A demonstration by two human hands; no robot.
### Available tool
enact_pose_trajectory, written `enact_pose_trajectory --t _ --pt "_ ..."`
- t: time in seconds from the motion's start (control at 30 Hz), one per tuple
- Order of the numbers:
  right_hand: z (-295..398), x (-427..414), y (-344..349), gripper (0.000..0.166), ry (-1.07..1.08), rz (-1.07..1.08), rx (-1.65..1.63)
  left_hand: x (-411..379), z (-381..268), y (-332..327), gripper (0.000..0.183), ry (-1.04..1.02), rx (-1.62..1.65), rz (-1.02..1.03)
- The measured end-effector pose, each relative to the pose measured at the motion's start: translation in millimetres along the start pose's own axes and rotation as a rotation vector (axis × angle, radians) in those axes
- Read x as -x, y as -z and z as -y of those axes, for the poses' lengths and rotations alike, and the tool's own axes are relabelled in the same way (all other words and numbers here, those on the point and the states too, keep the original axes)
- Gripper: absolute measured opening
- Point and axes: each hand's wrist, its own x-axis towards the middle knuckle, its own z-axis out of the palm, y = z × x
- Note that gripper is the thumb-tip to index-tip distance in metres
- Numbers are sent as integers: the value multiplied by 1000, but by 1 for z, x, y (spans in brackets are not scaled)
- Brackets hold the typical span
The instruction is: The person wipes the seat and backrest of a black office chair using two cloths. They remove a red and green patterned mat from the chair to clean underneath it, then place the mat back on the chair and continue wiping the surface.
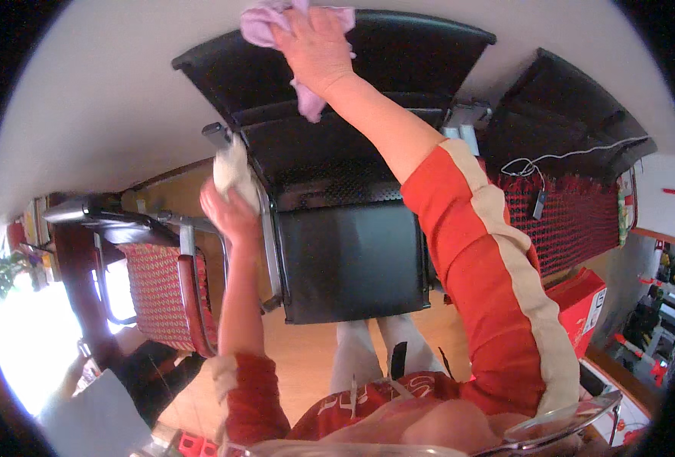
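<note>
A black chair with a metal frame stands in front of me, its smooth black seat [351, 260] nearest my legs. Its backrest [320, 143] rises behind the seat, with small perforations low down. At the top, a wide black panel [417, 51] reaches toward the wall. My right hand [313, 48] presses a pink cloth [311, 103] against the upper left of that panel. On the left side, my left hand [231, 211] grips a cream cloth [231, 165] by the chair's armrest [216, 134]; the cloth hides part of the armrest and looks blurred.
To the left is another chair with a red patterned seat cover [157, 297]. On the right, a black chair [566, 108] carries a red-and-black woven cover [560, 223], a white cable [594, 147] and a small dark device [539, 205]. A red box [577, 303] sits below it.
</note>
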Motion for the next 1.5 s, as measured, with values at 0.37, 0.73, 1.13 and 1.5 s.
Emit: enact_pose_trajectory --t 0.37,0.73,1.13,1.5 --pt "-146 65 108 54 -337 417 304 -197 -145 -123 35 -698 -28 -83" --pt "-203 173 148 29 -447 88 -82 -201 -152 -151 30 -607 -150 -256" --pt "-165 312 54 25 -662 234 -282 -214 -127 -161 38 -684 -229 -363" --pt "-148 137 91 29 -172 -19 124 -87 -112 -120 45 -542 157 -149"
